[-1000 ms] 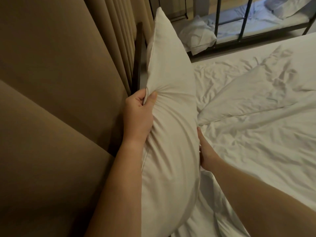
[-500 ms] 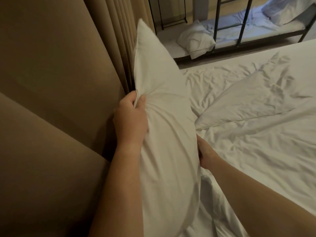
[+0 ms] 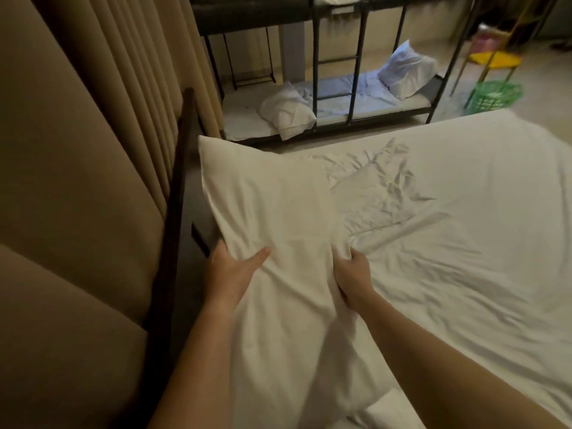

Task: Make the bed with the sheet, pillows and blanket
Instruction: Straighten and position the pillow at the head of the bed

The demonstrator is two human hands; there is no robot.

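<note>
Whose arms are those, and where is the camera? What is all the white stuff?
Those are a person's own two arms. The camera sits on their head and looks down, so you see what they see. The left hand and the right hand both grip a soft white pillow at the head of a big bed. The bed is covered in wrinkled white bedding. On the left is a padded beige headboard. Farther back stands a black metal bunk bed.

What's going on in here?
Someone is making the bed. The left hand and the right hand both grip a white pillow at the head end, next to the dark headboard. The white bedding spread over the mattress is wrinkled and not yet smoothed.
</note>
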